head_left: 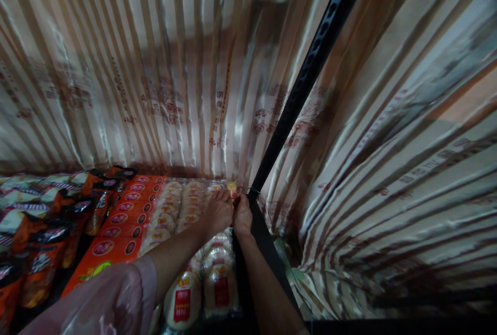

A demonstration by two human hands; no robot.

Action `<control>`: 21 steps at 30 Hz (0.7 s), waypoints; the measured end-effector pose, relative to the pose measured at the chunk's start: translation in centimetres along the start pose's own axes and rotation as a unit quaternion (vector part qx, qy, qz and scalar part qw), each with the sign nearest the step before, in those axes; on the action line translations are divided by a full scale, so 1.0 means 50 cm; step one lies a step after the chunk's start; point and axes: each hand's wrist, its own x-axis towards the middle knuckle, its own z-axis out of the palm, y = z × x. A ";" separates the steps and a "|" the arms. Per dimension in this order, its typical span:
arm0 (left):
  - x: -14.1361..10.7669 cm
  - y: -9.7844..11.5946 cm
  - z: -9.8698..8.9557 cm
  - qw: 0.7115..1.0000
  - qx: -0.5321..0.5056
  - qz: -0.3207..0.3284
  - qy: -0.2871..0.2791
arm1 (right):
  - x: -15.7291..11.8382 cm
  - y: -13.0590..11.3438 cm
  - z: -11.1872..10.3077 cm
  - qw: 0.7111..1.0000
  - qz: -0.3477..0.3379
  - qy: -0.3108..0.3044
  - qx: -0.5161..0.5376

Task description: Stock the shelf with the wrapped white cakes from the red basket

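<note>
My left hand (219, 213) reaches to the back of the right-hand row of clear-wrapped round crackers (221, 273). Its fingers bend down against a wrapped cracker packet at the far end, with the tips partly hidden. Close beside it, my right hand (243, 216) is at the shelf's right edge with its fingers curled together; whatever they hold is hidden. A small yellow and orange packet (232, 188) shows just beyond both hands, near the fingertips. More cracker rows (190, 216) lie to the left, bearing red and yellow labels.
Orange boxes or packs (120, 218) form a strip left of the crackers. Dark orange snack bags (42, 257) and pale bags (23, 210) fill the far left. A black slotted post (295, 99) rises at the corner. Pleated printed sheeting (186, 66) hangs behind and right.
</note>
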 end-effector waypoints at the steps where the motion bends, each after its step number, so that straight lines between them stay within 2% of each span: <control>1: 0.000 0.000 0.000 1.000 0.001 0.002 0.003 | 0.000 0.000 0.001 1.000 0.005 -0.001 0.003; 11: 0.004 -0.006 0.003 0.999 0.032 0.011 -0.001 | 0.000 0.006 0.006 1.000 -0.006 0.011 0.014; 18: 0.004 0.002 -0.010 0.999 0.023 0.023 0.007 | -0.006 0.024 0.009 0.995 -0.051 0.047 0.073; 21: 0.005 0.010 -0.018 1.000 0.013 0.020 -0.014 | -0.010 0.021 0.004 0.992 -0.052 0.061 0.101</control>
